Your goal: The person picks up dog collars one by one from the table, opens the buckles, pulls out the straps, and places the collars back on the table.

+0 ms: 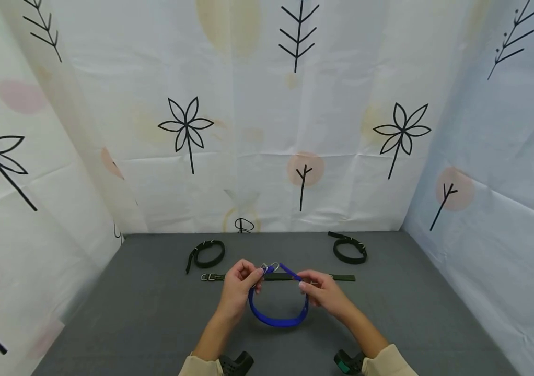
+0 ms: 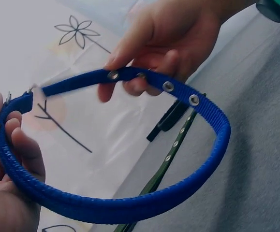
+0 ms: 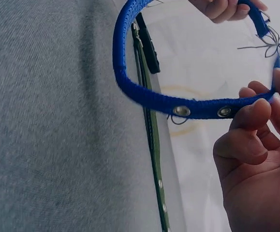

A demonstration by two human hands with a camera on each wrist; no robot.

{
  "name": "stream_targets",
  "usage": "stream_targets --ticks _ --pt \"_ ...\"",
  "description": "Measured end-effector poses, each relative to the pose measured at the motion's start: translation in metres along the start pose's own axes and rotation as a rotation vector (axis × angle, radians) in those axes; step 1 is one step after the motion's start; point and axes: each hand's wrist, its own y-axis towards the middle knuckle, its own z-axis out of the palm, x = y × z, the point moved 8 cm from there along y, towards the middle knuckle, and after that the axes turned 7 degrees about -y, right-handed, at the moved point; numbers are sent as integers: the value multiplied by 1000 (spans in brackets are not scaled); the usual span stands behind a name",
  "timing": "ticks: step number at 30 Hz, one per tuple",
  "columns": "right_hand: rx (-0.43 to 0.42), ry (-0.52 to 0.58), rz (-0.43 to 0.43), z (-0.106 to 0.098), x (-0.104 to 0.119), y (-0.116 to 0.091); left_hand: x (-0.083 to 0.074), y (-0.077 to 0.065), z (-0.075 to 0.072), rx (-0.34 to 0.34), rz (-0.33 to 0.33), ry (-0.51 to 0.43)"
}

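Observation:
A blue collar (image 1: 280,322) with metal eyelets hangs in a loop between both hands, above the grey table. My left hand (image 1: 237,290) pinches its buckle end, where metal rings show. On the other side my right hand (image 1: 324,293) grips the eyelet end between thumb and fingers. In the left wrist view the blue collar (image 2: 144,208) bows toward the camera, its eyelets beside the right hand's fingers. The right wrist view shows the blue collar (image 3: 154,102) with two eyelets near the right hand (image 3: 256,159). Fingers cover parts of the strap.
Behind the hands a green collar (image 1: 342,278) lies stretched flat across the grey table (image 1: 154,324). Two dark coiled collars lie farther back, the left collar (image 1: 222,253) and the right collar (image 1: 350,260). Patterned white cloth (image 1: 257,193) walls the back and sides.

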Motion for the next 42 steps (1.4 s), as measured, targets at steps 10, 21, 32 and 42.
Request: stream_targets --ticks 10,21,32,42 --pt "-209 152 74 -25 -12 -11 -2 -5 -8 328 -136 2" --pt "-507 262 153 -67 -27 -34 -17 -10 -37 401 -155 -58" --pt "-698 306 335 -100 -54 -65 -24 -7 -83 81 -20 -12" --pt "-611 -76 572 -109 -76 -79 -11 -6 -131 -263 4 234"
